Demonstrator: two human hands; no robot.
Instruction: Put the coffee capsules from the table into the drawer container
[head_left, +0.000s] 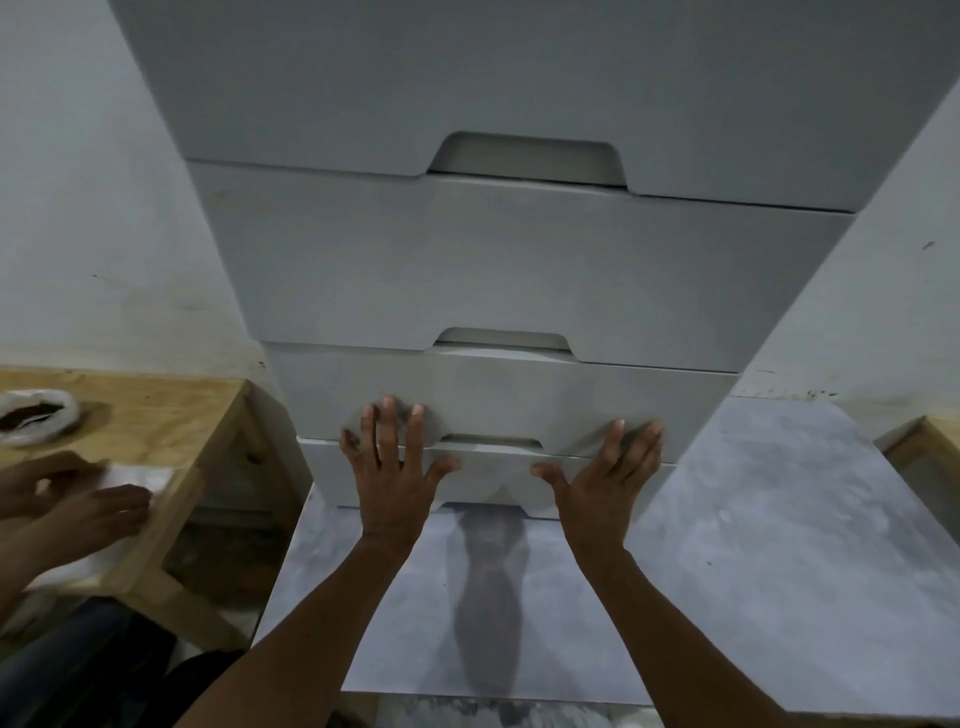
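A tall white drawer container (509, 270) stands on a grey marbled table (753, 545), all its drawers pushed in. My left hand (387, 473) lies flat with straight fingers against the front of a low drawer (498, 400), left of its handle cut-out. My right hand (605, 483) presses flat on the same drawer front, right of the cut-out. Neither hand holds anything. No coffee capsules are in view.
A wooden table (171, 431) stands to the left with a white bowl (36, 415) of something dark on it. Another person's hands (78, 499) rest on a white cloth there. A second wooden edge (930, 452) shows at the far right.
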